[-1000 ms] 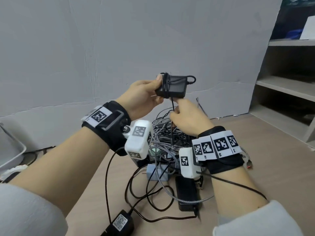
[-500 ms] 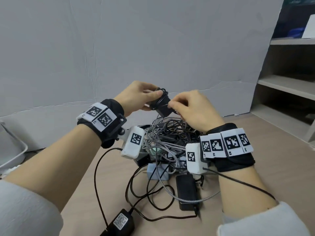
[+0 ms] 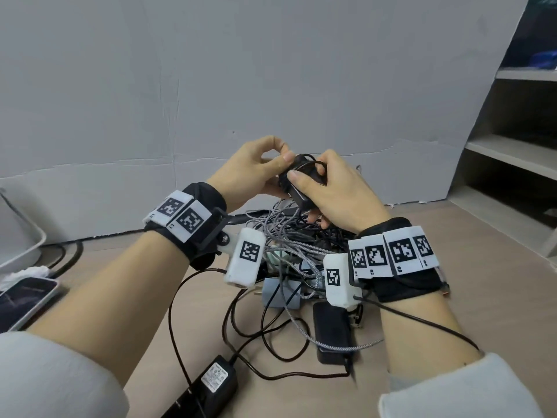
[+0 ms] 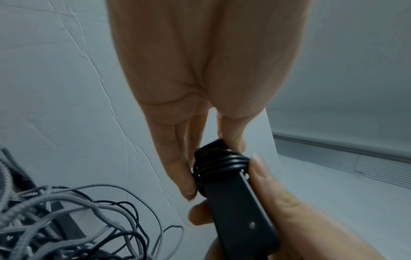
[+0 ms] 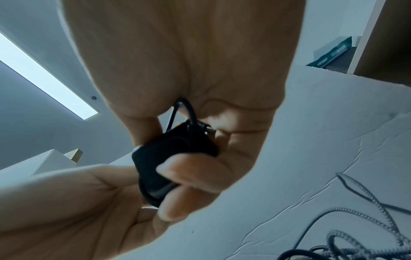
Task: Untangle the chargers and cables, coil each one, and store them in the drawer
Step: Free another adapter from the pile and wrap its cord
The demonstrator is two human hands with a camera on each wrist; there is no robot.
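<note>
We hold the black charger (image 3: 301,184) above the cable tangle (image 3: 289,245) mid-floor, left hand (image 3: 253,173) fingertips pinching its wrapped end, right hand (image 3: 337,194) fingers curled round the body; best keep turns tight, tuck the loose end.

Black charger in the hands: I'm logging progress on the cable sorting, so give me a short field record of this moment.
held item: black charger, its thin cord wound round the body
left hand: fingers pinch the charger's wrapped end
right hand: grip round the charger body
height: lifted above the pile
cable pile: grey braided and black cables tangled on the floor
other adapters: black adapter, labelled adapter
drawer: not in view
</note>
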